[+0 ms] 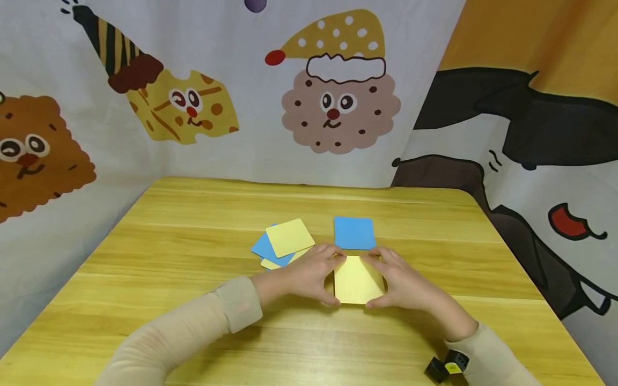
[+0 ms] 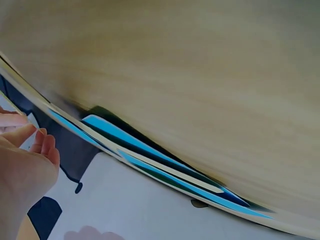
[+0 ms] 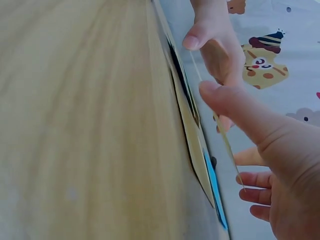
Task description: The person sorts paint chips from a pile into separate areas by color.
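Note:
A square yellow card (image 1: 358,280) lies between my two hands in the head view. My left hand (image 1: 311,273) grips its left side, fingertips at the far corner and thumb at the near one. On the opposite side my right hand (image 1: 403,281) holds it the same way. The right wrist view shows the yellow card (image 3: 227,142) edge-on, raised over the table, with the right thumb (image 3: 235,102) against it and the left hand (image 3: 217,47) beyond. A blue square card (image 1: 354,233) rests on the table just past the held card.
Left of my hands is a loose, overlapping pile of blue and yellow cards, with a yellow card (image 1: 291,237) on top of a blue card (image 1: 264,249). The wooden table (image 1: 193,214) reaches back to a printed curtain (image 1: 260,155). A small black device (image 1: 446,366) sits by my right sleeve.

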The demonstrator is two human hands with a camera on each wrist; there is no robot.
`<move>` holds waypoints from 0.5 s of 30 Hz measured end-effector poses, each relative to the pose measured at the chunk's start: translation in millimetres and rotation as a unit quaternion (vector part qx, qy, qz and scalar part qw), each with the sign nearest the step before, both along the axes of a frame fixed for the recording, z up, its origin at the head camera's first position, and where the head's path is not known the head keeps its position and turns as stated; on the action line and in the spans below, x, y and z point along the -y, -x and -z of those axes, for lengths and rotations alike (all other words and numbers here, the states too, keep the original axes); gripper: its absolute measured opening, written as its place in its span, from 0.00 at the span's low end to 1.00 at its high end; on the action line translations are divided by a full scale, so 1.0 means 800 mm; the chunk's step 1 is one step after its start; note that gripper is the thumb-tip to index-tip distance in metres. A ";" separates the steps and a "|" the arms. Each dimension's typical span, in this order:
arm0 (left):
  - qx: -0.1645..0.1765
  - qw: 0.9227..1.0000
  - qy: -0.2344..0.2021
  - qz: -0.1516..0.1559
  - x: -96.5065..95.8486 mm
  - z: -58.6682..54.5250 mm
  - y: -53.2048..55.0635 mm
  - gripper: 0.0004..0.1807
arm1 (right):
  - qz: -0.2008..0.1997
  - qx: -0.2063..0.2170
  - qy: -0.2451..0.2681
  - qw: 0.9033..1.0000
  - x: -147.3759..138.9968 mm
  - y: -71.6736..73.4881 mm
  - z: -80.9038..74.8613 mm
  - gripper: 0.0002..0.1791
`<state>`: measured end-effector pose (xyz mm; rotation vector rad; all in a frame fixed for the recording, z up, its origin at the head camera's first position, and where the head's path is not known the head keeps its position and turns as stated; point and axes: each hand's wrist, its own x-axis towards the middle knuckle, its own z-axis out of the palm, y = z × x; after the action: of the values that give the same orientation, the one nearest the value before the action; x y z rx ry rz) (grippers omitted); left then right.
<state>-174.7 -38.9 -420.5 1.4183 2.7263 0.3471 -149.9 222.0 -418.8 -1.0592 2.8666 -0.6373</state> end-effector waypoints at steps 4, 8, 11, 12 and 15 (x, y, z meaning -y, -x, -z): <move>0.000 1.000 0.013 -0.001 -0.003 0.002 0.000 0.56 | 0.001 0.005 -0.002 1.000 -0.002 0.002 0.005 0.57; 0.005 1.000 0.023 -0.002 -0.004 0.005 0.001 0.55 | 0.001 0.021 -0.006 1.000 -0.002 0.004 0.009 0.57; 0.009 0.999 0.034 -0.003 -0.006 0.007 0.003 0.55 | -0.005 0.026 -0.005 1.000 -0.002 0.005 0.013 0.57; 0.009 0.999 0.037 -0.003 -0.006 0.008 0.003 0.55 | -0.008 0.026 -0.005 1.000 -0.002 0.006 0.014 0.57; 0.012 0.999 0.041 -0.004 -0.008 0.011 0.004 0.54 | -0.015 0.027 -0.003 1.000 -0.003 0.007 0.018 0.57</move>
<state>-178.1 -32.9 -429.1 1.3750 2.6932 0.2488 -155.4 224.6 -433.4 -1.0647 2.8002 -0.6451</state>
